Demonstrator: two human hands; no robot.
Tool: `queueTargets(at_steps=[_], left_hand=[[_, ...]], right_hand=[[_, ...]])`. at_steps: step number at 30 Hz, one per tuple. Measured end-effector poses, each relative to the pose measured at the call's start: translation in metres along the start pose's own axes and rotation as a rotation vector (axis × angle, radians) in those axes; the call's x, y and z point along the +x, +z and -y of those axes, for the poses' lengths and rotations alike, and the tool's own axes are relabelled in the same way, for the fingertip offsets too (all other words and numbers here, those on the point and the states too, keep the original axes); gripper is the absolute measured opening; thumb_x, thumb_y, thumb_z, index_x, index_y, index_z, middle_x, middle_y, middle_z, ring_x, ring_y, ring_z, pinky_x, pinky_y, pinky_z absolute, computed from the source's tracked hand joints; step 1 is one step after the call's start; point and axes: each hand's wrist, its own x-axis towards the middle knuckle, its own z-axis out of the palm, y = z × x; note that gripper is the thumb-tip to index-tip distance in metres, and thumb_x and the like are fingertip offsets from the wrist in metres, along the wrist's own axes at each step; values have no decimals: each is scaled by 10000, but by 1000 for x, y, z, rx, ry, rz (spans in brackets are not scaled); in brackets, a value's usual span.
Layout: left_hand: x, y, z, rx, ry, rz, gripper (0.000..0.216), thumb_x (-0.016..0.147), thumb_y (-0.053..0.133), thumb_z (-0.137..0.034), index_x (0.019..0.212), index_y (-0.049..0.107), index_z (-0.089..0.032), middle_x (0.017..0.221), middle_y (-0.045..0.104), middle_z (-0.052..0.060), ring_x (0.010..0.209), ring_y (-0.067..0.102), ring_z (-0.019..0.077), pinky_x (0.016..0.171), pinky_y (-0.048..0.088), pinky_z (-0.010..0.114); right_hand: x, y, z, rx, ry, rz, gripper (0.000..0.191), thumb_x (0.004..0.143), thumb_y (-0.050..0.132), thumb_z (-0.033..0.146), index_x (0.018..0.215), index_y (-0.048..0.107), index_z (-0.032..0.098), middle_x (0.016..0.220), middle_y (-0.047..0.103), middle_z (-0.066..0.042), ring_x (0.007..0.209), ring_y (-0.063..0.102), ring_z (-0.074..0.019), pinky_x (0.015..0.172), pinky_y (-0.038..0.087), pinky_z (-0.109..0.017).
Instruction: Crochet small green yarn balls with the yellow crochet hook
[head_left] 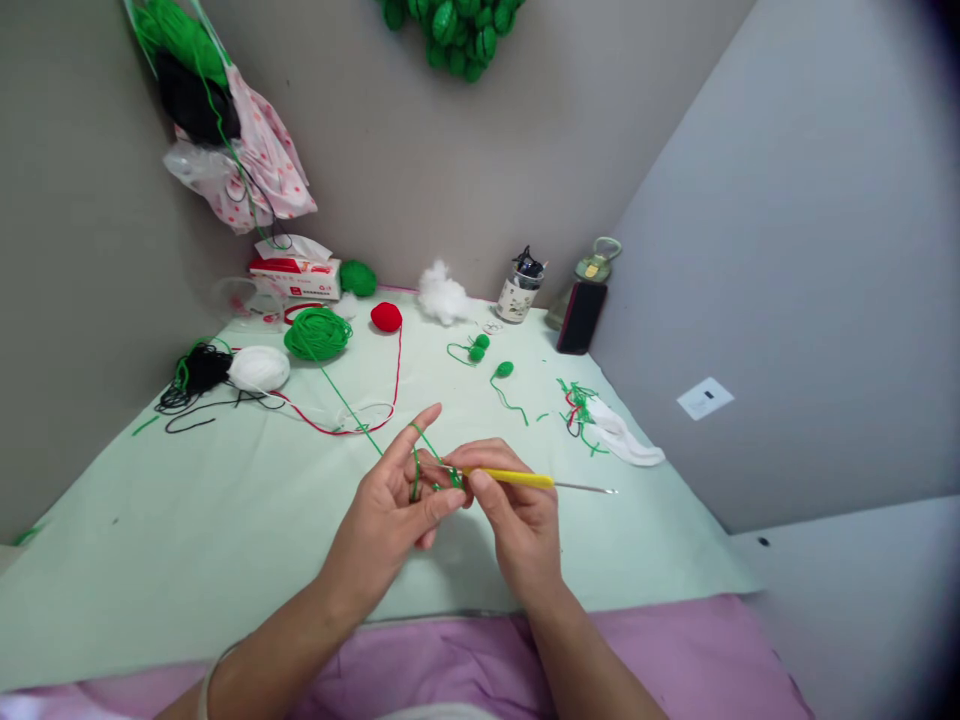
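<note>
My right hand [521, 515] is closed around a crochet hook [517, 478] with a yellow grip, its rear metal end sticking out to the right. The hook's front end meets a small green crochet piece [455, 478], partly hidden by fingers. My left hand [397, 500] pinches that piece between thumb and fingers, its index finger raised with green yarn [427, 440] looped over it. From there the strand runs back to a green yarn ball [318, 334] at the left. Beyond my hands lie a small green crocheted ball [505, 369] with a tail and a pair of green balls [478, 348].
Left are a white yarn ball [259, 369], black yarn [202, 372], a red yarn ball [386, 317] and a tissue box [300, 275]. White stuffing [442, 295], a pen cup [519, 292] and a phone [582, 317] stand behind. Yarn scraps [581, 405] and white cloth [622, 435] lie right.
</note>
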Motion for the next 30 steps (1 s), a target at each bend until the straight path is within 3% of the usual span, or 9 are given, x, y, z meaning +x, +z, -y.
queueTargets(at_steps=[5,9,17,21,23,27,30], left_hand=[[2,-5,-1,-32,-26,34,709,812,844,-327,1461,572,-248,848,606,-32,580,462,64,509,393,189],[4,-6,-2,3,6,9,468,922,717,-470,1309,699,-207,772,593,-36,521,426,36,559,386,205],[3,-4,1,-41,-22,-54,693,791,853,-245,1435,596,-237,793,627,-52,486,405,28,466,285,189],[-1,-2,5,-95,-24,-59,730,802,848,-203,1472,565,-260,715,570,-80,474,380,18,467,278,170],[-2,-1,5,-189,-92,-12,706,817,847,-239,1466,570,-229,646,502,-97,452,321,16,447,251,166],[0,-5,1,-347,-213,69,598,855,824,-270,1406,620,-160,550,366,-127,440,174,22,411,193,162],[2,-8,-4,-370,-172,38,533,855,823,-231,1359,659,-173,599,412,-114,440,156,8,404,191,156]], right_hand=[[0,-1,-3,42,38,-27,191,1000,622,265,1039,805,301,970,732,-34,698,586,-110,609,490,-260],[-1,0,-1,5,12,-7,210,1004,609,242,1052,805,303,998,738,-41,706,588,-116,628,495,-275],[-5,1,-1,-147,-75,21,266,999,583,155,1120,770,301,1018,723,-52,920,670,-175,784,566,-330],[-12,2,-7,-516,-362,27,441,957,566,69,1315,698,290,1085,699,-93,982,686,-209,816,588,-354],[-14,2,-8,-593,-469,13,511,943,565,49,1379,660,298,1112,697,-106,999,688,-225,823,591,-366],[-9,-3,-2,-366,-249,-23,382,976,570,85,1231,738,314,1058,718,-69,965,682,-205,809,565,-359],[-2,-9,3,-87,-101,-89,246,1005,574,171,1072,782,282,939,710,-43,805,650,-170,720,535,-335]])
